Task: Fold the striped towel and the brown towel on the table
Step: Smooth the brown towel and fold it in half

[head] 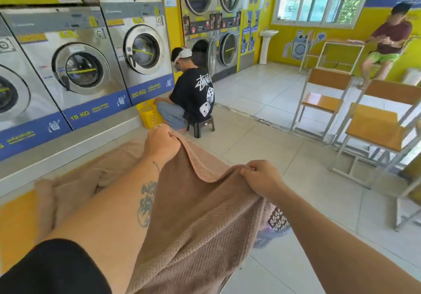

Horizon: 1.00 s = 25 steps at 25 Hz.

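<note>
The brown towel [200,216] hangs in front of me, held up by its top edge. My left hand [160,144] is shut on one corner, farther out. My right hand [262,178] is shut on the other corner, nearer and lower. The edge sags between the two hands. Part of the towel lies spread to the left over the yellow table [16,223]. No striped towel is in view.
Washing machines [79,66] line the left wall. A person crouches on a black stool [201,125] beside a yellow basket [149,115]. A dark patterned basket [278,221] sits on the floor under the towel. Wooden chairs [373,129] stand at the right, where another person sits.
</note>
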Available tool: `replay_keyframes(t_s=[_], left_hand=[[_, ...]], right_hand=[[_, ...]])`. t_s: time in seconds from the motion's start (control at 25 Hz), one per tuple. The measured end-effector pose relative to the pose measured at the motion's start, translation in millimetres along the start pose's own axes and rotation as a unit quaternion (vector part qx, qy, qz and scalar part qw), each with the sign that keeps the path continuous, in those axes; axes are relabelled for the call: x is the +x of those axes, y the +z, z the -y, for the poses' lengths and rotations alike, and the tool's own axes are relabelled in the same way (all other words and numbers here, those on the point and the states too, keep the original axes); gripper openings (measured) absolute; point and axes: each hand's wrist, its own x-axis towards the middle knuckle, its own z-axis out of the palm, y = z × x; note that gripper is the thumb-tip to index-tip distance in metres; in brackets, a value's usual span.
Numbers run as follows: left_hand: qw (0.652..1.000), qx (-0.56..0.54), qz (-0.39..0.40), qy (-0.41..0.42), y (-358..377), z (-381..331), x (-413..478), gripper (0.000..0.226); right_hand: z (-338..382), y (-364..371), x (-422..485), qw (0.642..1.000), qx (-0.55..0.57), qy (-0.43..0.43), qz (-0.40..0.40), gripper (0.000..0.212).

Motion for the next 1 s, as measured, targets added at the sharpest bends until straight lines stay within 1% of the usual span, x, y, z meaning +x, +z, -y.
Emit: replay_keyframes(t_s=[0.12,0.2,0.28,0.36,0.4,0.48,0.56,0.64,0.76,0.84,0.88,0.92,1.0], left_hand=[[0.998,0.000,-0.012,-0.059,37,-16,15,0.028],[0.997,0.010,-0.030,-0.075,60,-19,39,0.037],[0.996,0.001,-0.050,-0.072,84,-23,72,0.038],[0.998,-0.010,-0.048,-0.050,107,-29,107,0.040],[0.998,-0.012,-0.034,-0.043,118,-32,121,0.041],[0.999,-0.009,0.006,-0.037,146,-33,143,0.042],[0.997,0.000,0.050,-0.055,171,-30,152,0.043],[0.995,0.002,0.071,-0.070,190,-28,160,0.042],[0.995,0.003,0.064,-0.083,206,-28,175,0.040],[0.993,0.000,0.071,-0.090,211,-33,185,0.047],[0.991,-0.005,0.096,-0.089,212,-36,188,0.053],[0.987,-0.009,0.134,-0.082,211,-40,188,0.059],[0.976,-0.022,0.204,-0.078,211,-45,178,0.071]], right_hand=[[-17,-4,38,1.000,-0.012,0.007,0.007,0.019],[-23,-10,70,1.000,-0.002,-0.007,0.011,0.020],[-31,-15,109,0.999,0.028,-0.022,0.001,0.021],[-40,-19,150,0.999,0.046,-0.004,-0.010,0.021],[-47,-19,167,1.000,0.026,0.013,0.007,0.021],[-68,-14,200,0.995,-0.051,0.047,0.073,0.022],[-85,-6,220,0.988,-0.090,0.070,0.107,0.023],[-93,-2,239,0.989,-0.076,0.080,0.098,0.023],[-93,-8,266,0.995,-0.032,0.083,0.048,0.023],[-97,-13,283,0.996,-0.014,0.091,0.019,0.024],[-102,-14,290,0.995,-0.016,0.095,0.021,0.024],[-108,-13,295,0.994,-0.019,0.103,0.041,0.023],[-122,-12,297,0.980,-0.110,0.110,0.127,0.025]])
